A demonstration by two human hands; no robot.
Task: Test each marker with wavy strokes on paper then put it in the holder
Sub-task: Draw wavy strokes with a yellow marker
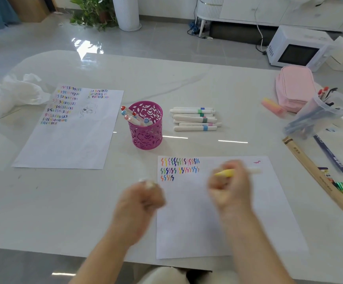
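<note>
Spreading across most of the view, the counter point(207, 83) is carrying everything this job needs. The near paper point(217, 218) is lying straight in front of the person. A second sheet point(68, 140), its upper part covered in marks, is sitting well off to the left. The pink holder point(146, 130) is standing upright between the two sheets, with several tested markers point(129, 116) leaning in it, coloured ends up. Just right of it, the untested pile point(194, 118) is waiting.

Both arms are blurring with motion. The right grip point(228, 185) is curling round the yellow marker point(226, 173), holding it roughly level above the upper half of the near paper, its pale barrel pointing right. The left grip point(140, 197) is hanging over the counter just beside the paper's left edge, fingers curled on a pale piece point(148, 183). I am judging that to be the cap, though blur is hiding its shape.

I am reading the step in hand as the test stroke. To do it well, the person should be tilting the tip down and landing it just after the last squiggle in the third row of strokes point(167, 178), matching the neighbours' size. Yellow is likely to be showing faintly on white, so even pressure is worth aiming for. Resting the left fingers on the sheet should be stopping any slide, and firm recapping is coming before the holder.
</note>
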